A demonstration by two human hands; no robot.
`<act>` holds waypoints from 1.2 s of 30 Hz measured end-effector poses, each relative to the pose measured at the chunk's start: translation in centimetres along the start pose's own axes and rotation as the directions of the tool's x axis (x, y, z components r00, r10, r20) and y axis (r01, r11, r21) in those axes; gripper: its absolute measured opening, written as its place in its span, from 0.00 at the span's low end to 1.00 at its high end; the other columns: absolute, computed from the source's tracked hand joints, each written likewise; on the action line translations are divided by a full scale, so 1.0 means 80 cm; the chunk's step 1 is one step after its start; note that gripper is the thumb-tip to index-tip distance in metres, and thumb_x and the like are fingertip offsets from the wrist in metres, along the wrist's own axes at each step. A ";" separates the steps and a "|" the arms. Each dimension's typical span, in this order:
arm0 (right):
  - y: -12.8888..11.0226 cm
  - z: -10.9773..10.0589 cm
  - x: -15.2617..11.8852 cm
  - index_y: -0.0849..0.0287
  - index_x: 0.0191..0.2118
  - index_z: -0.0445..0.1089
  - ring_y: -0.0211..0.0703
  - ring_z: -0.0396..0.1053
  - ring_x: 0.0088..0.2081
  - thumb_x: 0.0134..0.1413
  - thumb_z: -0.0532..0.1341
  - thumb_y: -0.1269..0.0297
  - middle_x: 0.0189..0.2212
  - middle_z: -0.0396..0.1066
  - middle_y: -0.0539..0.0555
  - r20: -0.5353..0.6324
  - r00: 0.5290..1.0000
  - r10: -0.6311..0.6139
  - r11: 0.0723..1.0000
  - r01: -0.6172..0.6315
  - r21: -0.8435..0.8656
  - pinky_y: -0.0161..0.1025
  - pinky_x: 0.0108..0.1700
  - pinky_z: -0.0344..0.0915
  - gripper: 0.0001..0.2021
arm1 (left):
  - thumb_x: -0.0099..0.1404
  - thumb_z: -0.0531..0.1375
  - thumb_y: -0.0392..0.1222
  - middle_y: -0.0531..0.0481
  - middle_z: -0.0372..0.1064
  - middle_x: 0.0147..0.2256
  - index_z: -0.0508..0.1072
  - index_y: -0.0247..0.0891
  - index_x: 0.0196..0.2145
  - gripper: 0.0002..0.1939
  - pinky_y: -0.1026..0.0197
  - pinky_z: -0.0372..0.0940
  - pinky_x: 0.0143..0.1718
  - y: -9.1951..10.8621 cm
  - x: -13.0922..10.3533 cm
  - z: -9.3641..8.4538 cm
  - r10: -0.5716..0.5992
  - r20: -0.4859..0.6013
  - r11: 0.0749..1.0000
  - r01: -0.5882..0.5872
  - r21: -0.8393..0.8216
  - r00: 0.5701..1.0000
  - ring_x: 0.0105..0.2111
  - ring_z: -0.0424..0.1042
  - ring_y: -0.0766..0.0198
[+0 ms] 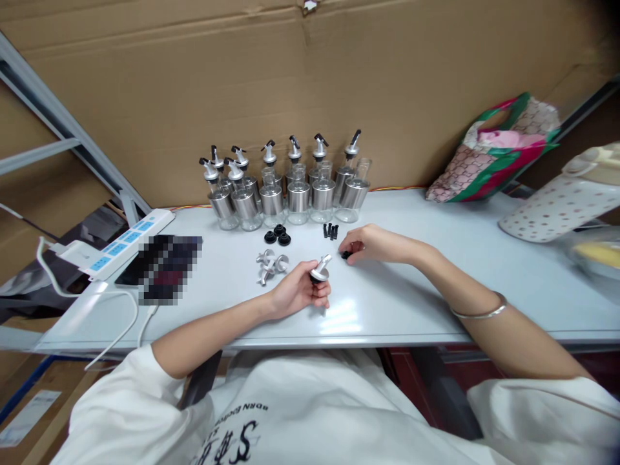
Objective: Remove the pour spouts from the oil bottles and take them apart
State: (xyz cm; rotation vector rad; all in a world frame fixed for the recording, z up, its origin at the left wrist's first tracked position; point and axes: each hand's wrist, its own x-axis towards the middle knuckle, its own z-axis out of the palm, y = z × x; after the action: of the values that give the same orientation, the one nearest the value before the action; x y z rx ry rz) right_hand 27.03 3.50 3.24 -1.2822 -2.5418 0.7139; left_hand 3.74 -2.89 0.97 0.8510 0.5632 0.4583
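My left hand point(301, 287) is closed around a silver bottle pourer point(320, 270) with a black underside, its spout pointing up and to the right. My right hand point(364, 245) rests at the table surface, thumb and fingers bent onto a small black part point(345, 254) that they partly cover. Just left of that hand lie several slim black pieces point(330, 230). Black round stoppers point(278, 235) sit further left, and loose silver pourer tops point(272, 264) lie in a heap beside my left hand. Behind them stand glass bottles with steel bands point(298, 197), some topped with pourers.
A power strip point(128, 242) and a blurred-out dark device point(169, 268) with a white cable occupy the table's left. At right stand a patterned bag point(484, 161), a dotted white jug point(557, 203) and a yellowish item in clear wrapping point(598, 253). Cardboard point(310, 84) backs the table.
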 end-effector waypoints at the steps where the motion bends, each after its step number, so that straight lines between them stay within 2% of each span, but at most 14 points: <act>1: 0.000 -0.001 -0.001 0.59 0.36 0.76 0.41 0.69 0.29 0.42 0.65 0.61 0.27 0.73 0.52 0.003 1.000 0.028 1.000 -0.028 -0.001 0.36 0.33 0.65 0.13 | 0.66 0.44 0.51 0.56 0.53 0.22 0.56 0.38 0.24 0.17 0.59 0.61 0.34 -0.001 0.000 -0.001 0.006 0.006 1.000 -0.006 -0.002 1.000 0.19 0.54 0.69; 4: 0.001 -0.005 -0.002 0.60 0.39 0.76 0.42 0.70 0.29 0.41 0.65 0.63 0.28 0.74 0.52 0.004 0.996 0.084 0.996 -0.084 -0.004 0.36 0.34 0.65 0.15 | 0.66 0.43 0.50 0.55 0.53 0.22 0.57 0.38 0.24 0.17 0.60 0.61 0.34 -0.002 0.001 -0.003 0.015 0.019 1.000 -0.015 -0.010 1.000 0.19 0.54 0.69; 11: -0.001 -0.003 -0.001 0.61 0.39 0.76 0.43 0.70 0.30 0.42 0.63 0.65 0.28 0.74 0.53 0.025 0.996 0.080 0.997 -0.080 0.007 0.37 0.34 0.65 0.14 | 0.65 0.45 0.51 0.56 0.53 0.21 0.56 0.38 0.24 0.17 0.60 0.61 0.34 0.000 0.000 -0.001 0.006 0.003 1.000 -0.006 -0.004 1.000 0.18 0.55 0.69; 18: -0.004 0.002 -0.001 0.59 0.40 0.77 0.39 0.66 0.29 0.46 0.60 0.68 0.31 0.71 0.54 0.021 0.995 -0.094 0.994 0.095 -0.046 0.37 0.35 0.64 0.13 | 0.66 0.44 0.51 0.56 0.53 0.21 0.56 0.38 0.25 0.17 0.60 0.61 0.34 -0.001 0.000 0.000 0.007 0.001 1.000 -0.007 0.001 1.000 0.18 0.54 0.69; 27: -0.005 0.009 0.003 0.62 0.37 0.77 0.39 0.67 0.29 0.49 0.59 0.68 0.31 0.72 0.56 0.047 0.989 -0.143 0.989 0.144 -0.034 0.36 0.34 0.63 0.11 | 0.66 0.44 0.50 0.56 0.54 0.21 0.58 0.37 0.24 0.18 0.61 0.61 0.34 -0.001 0.000 -0.001 0.015 0.012 1.000 -0.015 -0.010 1.000 0.18 0.56 0.70; 31: 0.001 0.006 0.003 0.62 0.35 0.77 0.40 0.67 0.29 0.48 0.59 0.69 0.30 0.72 0.56 0.033 0.992 -0.120 0.991 0.122 -0.057 0.36 0.34 0.63 0.11 | 0.66 0.43 0.49 0.56 0.54 0.21 0.58 0.37 0.24 0.18 0.61 0.61 0.33 -0.002 0.001 -0.001 0.018 0.016 1.000 -0.017 -0.018 1.000 0.18 0.56 0.70; 36: 0.014 -0.001 0.002 0.60 0.33 0.78 0.41 0.69 0.30 0.44 0.60 0.70 0.30 0.74 0.54 0.038 0.999 -0.003 0.997 0.006 -0.074 0.35 0.35 0.64 0.10 | 0.67 0.43 0.49 0.56 0.54 0.21 0.57 0.37 0.24 0.18 0.61 0.61 0.34 -0.002 0.001 -0.001 0.016 0.016 1.000 -0.016 -0.013 1.000 0.18 0.56 0.70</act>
State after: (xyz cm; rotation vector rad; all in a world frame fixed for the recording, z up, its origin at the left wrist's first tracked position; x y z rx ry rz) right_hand 27.72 4.24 2.76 -1.2974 -2.6237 0.6545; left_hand 3.76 -2.86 0.78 0.8464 0.5384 0.4686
